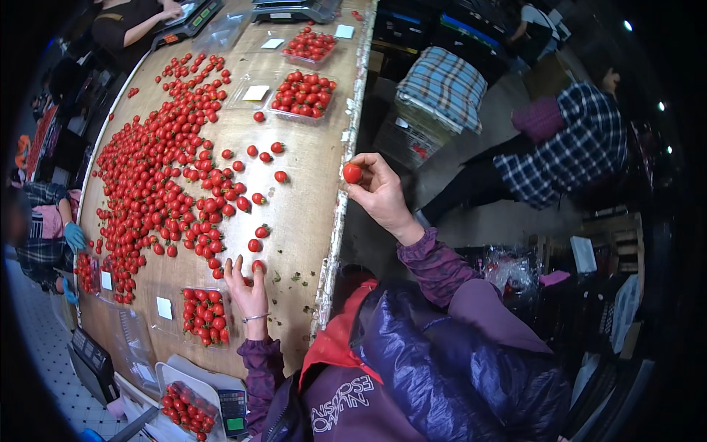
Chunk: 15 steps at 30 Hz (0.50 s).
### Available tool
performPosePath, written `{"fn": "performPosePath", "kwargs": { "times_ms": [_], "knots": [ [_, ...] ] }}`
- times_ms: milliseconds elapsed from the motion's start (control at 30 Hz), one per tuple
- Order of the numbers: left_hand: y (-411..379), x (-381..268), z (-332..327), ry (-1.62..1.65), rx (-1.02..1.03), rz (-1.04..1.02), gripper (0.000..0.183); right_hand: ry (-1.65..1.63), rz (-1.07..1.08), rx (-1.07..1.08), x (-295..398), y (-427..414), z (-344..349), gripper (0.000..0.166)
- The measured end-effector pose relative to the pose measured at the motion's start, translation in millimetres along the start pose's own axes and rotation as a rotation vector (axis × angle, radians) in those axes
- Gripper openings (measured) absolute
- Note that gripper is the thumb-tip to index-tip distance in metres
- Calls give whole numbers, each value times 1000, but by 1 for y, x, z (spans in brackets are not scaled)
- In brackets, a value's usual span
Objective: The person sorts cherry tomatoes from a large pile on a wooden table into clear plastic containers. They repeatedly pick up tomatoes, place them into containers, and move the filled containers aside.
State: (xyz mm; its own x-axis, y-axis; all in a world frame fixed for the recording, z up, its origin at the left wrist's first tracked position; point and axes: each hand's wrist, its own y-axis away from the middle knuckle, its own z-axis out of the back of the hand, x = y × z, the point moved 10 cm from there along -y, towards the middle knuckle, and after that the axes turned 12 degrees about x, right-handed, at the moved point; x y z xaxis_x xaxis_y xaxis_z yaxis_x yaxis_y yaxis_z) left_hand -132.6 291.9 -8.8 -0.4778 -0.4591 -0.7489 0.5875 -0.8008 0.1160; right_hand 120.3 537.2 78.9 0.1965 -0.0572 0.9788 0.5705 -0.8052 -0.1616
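Between the thumb and fingers of my right hand [380, 190] is a red cherry tomato [352, 173], at the table's near edge. My left hand [249, 295], with a bracelet at the wrist, is low over the wooden table [298, 221]. One of its digits touches a cherry tomato [258, 266]; another bit of red shows among its fingers, and its grip is unclear. Left of that hand is a filled clear plastic punnet [205, 317], with a white pad [164, 308] in its open lid. A large heap of cherry tomatoes [160, 177] spreads beyond, with several loose ones nearer me.
Filled punnets [302, 96] [310, 45] stand farther up the table. Scales stand at both ends; the near scale [235, 406] bears a punnet [188, 409]. Green stem bits lie near the edge. A co-worker's gloved hand [74, 237] is opposite; another person [580, 138] is behind, right.
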Motion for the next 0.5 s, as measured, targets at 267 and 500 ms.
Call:
{"fn": "performPosePath", "kwargs": {
  "times_ms": [267,500],
  "knots": [
    [21,0,-27,-84,49,-157,43,172,138,-176,18,67,45,28],
    [31,14,-46,-156,189,-177,43,-207,-510,-214,-126,165,77,25]
  ]
}}
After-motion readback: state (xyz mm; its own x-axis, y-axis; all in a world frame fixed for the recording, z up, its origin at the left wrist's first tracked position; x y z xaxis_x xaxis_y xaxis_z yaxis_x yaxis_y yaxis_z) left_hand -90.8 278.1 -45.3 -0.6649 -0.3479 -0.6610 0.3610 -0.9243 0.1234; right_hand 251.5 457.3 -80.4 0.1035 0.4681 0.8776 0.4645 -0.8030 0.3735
